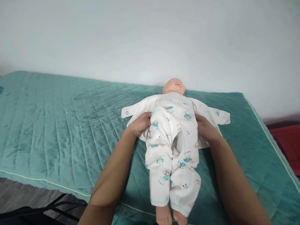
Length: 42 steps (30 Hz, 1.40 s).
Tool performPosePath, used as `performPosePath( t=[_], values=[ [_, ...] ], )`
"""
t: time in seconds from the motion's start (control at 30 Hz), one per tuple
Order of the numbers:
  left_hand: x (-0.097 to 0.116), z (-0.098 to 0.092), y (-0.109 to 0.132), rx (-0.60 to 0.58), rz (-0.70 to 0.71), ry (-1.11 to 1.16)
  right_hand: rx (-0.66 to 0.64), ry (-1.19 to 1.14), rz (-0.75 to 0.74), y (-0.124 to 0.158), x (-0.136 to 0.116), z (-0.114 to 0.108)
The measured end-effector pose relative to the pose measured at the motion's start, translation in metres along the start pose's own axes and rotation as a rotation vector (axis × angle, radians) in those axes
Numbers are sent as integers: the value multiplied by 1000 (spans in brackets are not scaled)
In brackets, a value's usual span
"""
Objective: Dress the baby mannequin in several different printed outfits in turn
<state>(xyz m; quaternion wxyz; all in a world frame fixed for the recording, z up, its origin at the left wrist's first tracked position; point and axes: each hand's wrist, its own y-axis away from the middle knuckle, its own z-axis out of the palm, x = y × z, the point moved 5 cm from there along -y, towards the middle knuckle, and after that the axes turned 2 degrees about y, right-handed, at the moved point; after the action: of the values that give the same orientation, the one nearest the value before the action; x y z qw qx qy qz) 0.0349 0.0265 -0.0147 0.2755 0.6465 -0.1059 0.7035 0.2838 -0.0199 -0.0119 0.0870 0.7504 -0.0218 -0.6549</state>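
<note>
A baby doll (172,151) lies on its back on the green quilted bed (53,130), head toward the wall, bare feet toward me. It wears white printed pyjamas; the empty sleeves are spread out to both sides. My left hand (140,124) grips the doll's side at the waist, fingers curled into the cloth. My right hand (205,127) holds the opposite side, its fingers tucked under the garment's edge.
A pale wall rises behind the bed. A red object (293,146) stands to the right of the bed. Dark cables (32,212) run over the grey floor at lower left. The bed's left half holds only the quilt.
</note>
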Motion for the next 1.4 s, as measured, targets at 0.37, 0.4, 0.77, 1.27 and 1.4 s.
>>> performPosePath(
  t=[0.37, 0.4, 0.77, 1.27, 1.4],
  values=[
    [-5, 3, -1, -31, -16, 87, 99, -31, -114, 9, -23, 9],
    [-4, 4, -1, -40, -8, 69, 103, -49, -111, 10, -24, 10],
    [4, 13, 1, 41, 54, 110, 190, -113, -105, 13, -29, 16],
    [11, 9, 3, -3, 121, -197, 117, 15, 105, 8, -7, 3],
    [4, 8, 0, -65, 88, -163, 94, -45, 116, 8, -2, 3]
  ],
)
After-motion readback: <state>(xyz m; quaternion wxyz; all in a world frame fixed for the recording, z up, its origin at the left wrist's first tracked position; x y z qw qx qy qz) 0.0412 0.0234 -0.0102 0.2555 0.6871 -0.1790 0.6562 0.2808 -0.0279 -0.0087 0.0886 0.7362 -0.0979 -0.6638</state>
